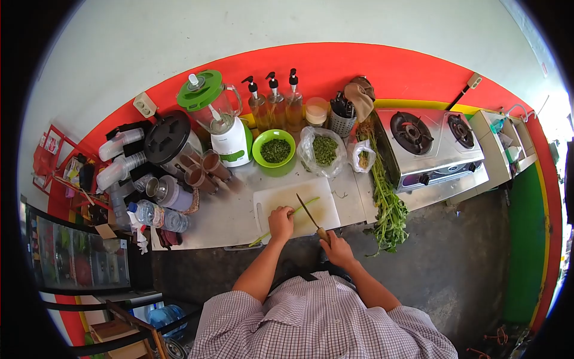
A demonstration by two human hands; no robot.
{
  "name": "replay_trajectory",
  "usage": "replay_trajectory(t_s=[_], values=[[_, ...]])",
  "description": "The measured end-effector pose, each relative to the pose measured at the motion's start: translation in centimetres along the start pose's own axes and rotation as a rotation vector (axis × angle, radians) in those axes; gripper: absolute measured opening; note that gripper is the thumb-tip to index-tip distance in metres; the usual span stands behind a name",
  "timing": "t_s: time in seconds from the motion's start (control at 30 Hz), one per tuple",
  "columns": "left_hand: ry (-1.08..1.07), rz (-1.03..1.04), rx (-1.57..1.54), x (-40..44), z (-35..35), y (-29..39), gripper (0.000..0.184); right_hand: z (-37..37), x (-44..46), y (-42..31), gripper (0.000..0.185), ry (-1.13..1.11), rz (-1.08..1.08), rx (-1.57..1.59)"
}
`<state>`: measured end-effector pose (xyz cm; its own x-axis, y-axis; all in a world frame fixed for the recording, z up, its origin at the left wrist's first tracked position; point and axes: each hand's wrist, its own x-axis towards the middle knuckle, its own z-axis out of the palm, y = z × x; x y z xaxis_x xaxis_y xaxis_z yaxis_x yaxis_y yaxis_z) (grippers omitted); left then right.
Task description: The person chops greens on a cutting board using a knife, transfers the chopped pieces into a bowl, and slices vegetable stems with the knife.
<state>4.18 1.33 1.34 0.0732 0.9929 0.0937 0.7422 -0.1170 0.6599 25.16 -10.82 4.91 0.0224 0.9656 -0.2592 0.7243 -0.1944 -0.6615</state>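
Note:
A long green stalk [305, 205] lies diagonally over the white cutting board [329, 210], its lower end reaching past the board's near left corner. My left hand [281, 224] is closed around the stalk's middle, pressing it down on the board. In my right hand [338, 249] is a knife [308, 212], gripped by its wooden handle at the board's near right edge. The blade points away and to the left, over or against the stalk; whether it touches is unclear. Behind the board are a green bowl [258, 161] of chopped greens and a clear plastic bag [307, 143] holding more.
Leafy stalks [388, 209] hang over the counter's front edge at right, beside a two-burner gas stove [439, 167]. At left stand a blender [230, 140], brown-filled cups [212, 164] and water bottles [152, 214]. Pump bottles [275, 107] line the red wall.

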Motion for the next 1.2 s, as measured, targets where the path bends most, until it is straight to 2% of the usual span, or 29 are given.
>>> replay_trajectory(t_s=[0.27,0.4,0.47,0.5,0.53,0.63,0.8,0.9,0.97,1.1,1.17,1.2], values=[[-0.024,-0.044,0.004,1.0,0.4,2.0,0.01,-0.9,0.4,-0.6,0.045,-0.065,-0.032,-0.12],[0.019,-0.155,0.004,0.3,0.3,2.8,0.012,-1.0,0.4,-1.2,0.048,-0.144,-0.02,-0.18],[0.019,-0.182,0.046,-0.9,-0.4,3.3,0.013,-1.1,0.2,-1.7,0.043,-0.203,0.011,-0.234],[0.094,-0.146,0.085,-1.6,-0.7,3.3,0.014,-0.9,0.2,-1.7,0.043,-0.214,0.006,-0.235],[0.171,-0.109,0.125,-2.4,-0.9,3.2,0.015,-0.8,0.2,-1.7,0.041,-0.233,0.028,-0.237],[0.198,-0.201,0.142,-5.0,-2.7,1.0,0.017,-0.2,0.8,-1.4,0.041,-0.257,0.045,-0.251],[0.244,-0.181,0.071,-7.7,-4.3,-2.3,0.018,0.5,1.8,-1.6,0.044,-0.235,0.073,-0.254],[0.268,-0.188,0.023,-6.6,-4.8,-2.4,0.018,-0.1,1.6,-1.5,0.042,-0.243,0.077,-0.209],[0.28,-0.179,-0.013,-5.9,-5.0,-1.7,0.018,-0.7,0.7,-0.8,0.043,-0.186,-0.024,-0.09],[0.206,-0.104,-0.065,-2.8,-4.4,-0.2,0.017,-1.6,-0.3,-0.3,0.04,-0.102,-0.054,0.066],[0.156,-0.045,-0.062,-1.1,-3.2,0.3,0.017,-2.8,-0.9,-0.5,0.04,-0.097,0.069,0.269],[0.112,-0.025,-0.049,-0.2,-2.4,0.5,0.018,-3.0,-1.0,-0.3,0.04,-0.083,0.073,0.268]])
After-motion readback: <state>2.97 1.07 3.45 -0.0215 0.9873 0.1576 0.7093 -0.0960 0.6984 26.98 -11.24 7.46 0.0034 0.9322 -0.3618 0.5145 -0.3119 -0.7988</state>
